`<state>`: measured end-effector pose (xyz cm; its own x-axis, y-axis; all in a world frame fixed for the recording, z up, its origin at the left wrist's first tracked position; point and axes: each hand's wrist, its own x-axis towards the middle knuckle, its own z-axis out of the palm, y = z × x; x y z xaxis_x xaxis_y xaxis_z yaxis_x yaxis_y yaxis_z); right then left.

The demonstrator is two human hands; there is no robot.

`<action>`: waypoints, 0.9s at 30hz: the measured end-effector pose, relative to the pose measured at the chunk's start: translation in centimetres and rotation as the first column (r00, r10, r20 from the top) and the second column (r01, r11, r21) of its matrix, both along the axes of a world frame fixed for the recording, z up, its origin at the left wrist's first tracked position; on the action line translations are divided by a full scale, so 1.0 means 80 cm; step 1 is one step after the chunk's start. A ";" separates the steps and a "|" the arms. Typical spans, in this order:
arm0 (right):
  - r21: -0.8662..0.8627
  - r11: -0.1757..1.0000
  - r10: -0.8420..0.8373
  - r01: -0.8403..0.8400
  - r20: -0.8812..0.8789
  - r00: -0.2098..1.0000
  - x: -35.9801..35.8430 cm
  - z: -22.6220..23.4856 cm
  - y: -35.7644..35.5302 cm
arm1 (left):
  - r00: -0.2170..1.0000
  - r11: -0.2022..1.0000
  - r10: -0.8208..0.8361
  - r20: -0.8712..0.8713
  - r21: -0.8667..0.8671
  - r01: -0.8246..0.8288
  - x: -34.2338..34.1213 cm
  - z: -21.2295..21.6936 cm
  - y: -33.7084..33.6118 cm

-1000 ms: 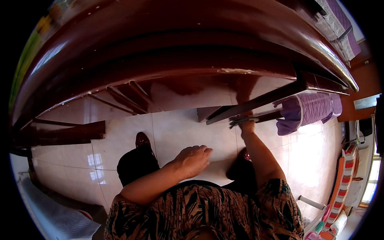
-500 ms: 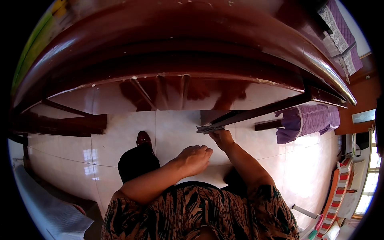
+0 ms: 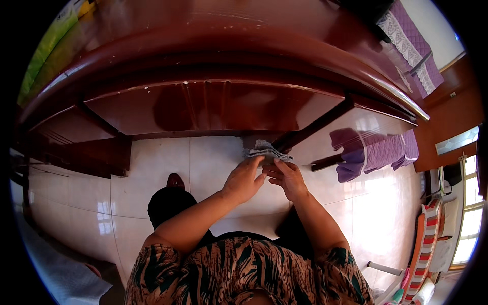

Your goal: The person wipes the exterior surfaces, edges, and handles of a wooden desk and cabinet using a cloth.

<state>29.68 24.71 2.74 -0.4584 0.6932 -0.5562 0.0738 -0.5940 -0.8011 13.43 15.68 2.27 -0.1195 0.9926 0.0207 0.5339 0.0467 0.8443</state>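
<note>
A crumpled grey cloth [image 3: 266, 149] is held up between my two hands, below the front of a glossy dark-red wooden desk [image 3: 223, 46]. My left hand [image 3: 245, 179] grips the cloth's near left side with thumb and fingers. My right hand [image 3: 287, 179] pinches its near right edge, thumb on top and the other fingers curled beneath. The two hands are close together, fingertips almost meeting. Just beyond them is the desk's drawer front [image 3: 223, 108], which has worn, chipped paint along its upper edge.
Left of my legs stands a desk side cabinet [image 3: 84, 142]. A desk leg panel [image 3: 317, 122] slants down on the right, near a purple quilted cover [image 3: 378, 155]. Pale floor tiles [image 3: 152, 157] lie below. A striped cushion [image 3: 426, 244] is at far right.
My left hand has moved forward and taken hold of the cloth beside my right hand. The cloth has spread out and risen slightly. The view has shifted, showing more of the desk front.
</note>
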 end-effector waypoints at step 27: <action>0.554 0.171 0.378 -0.814 0.726 0.574 0.068 0.001 -0.103 | 0.876 0.839 0.364 0.316 0.297 -0.456 0.070 -0.057 0.059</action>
<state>35.09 16.45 2.79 -0.8749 0.4517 -0.1746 0.4581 0.6549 -0.6011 19.00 20.40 -2.26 -0.5605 0.7809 0.2757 0.3138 -0.1078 0.9433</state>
